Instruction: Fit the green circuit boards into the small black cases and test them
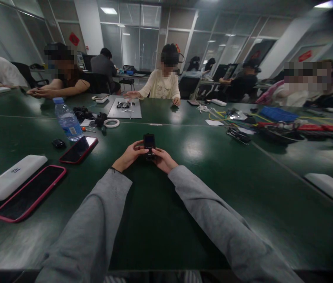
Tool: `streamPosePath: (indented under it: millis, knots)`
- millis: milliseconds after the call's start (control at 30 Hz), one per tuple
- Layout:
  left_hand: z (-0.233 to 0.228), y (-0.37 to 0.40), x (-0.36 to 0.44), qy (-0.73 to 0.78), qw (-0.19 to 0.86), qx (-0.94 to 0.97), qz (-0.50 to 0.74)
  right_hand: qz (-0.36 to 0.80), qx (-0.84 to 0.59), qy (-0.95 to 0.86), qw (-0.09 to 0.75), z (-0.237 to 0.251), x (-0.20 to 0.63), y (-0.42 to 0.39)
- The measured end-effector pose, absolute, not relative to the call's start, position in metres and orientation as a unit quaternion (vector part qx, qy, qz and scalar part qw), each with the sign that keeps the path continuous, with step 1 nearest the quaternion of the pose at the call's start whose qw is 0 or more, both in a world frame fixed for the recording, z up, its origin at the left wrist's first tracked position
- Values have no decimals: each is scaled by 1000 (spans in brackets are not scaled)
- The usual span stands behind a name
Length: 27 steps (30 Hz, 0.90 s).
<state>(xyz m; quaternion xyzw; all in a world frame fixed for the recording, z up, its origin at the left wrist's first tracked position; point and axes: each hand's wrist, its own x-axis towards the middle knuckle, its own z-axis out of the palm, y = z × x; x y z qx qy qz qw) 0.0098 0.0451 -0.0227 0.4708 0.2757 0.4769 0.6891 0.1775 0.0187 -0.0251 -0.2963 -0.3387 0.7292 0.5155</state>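
Observation:
A small black handheld device (149, 140) with a dark screen on its upper part is held upright between both hands, just above the green table (166, 188). My left hand (130, 154) grips its left side, with the thumb on the front below the screen. On the other side my right hand (163, 159) closes round the lower right edge, its thumb also on the front. The fingers behind the device are mostly hidden. Small marks or buttons show below the screen, too small to read.
Left of my arms lie a red-edged phone (79, 149), a pink-cased phone (32, 192), a white power bank (11, 177) and a water bottle (68, 121). Tape (111, 123) lies farther back. Cables and a blue tray (278, 114) occupy the right. A person (162, 84) sits opposite.

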Motion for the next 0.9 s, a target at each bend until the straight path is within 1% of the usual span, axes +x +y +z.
streamPosePath:
  millis: [900]
  knots:
    - [-21,45,11,282,688,473,473,704,-311,-376,516,-27,175,19]
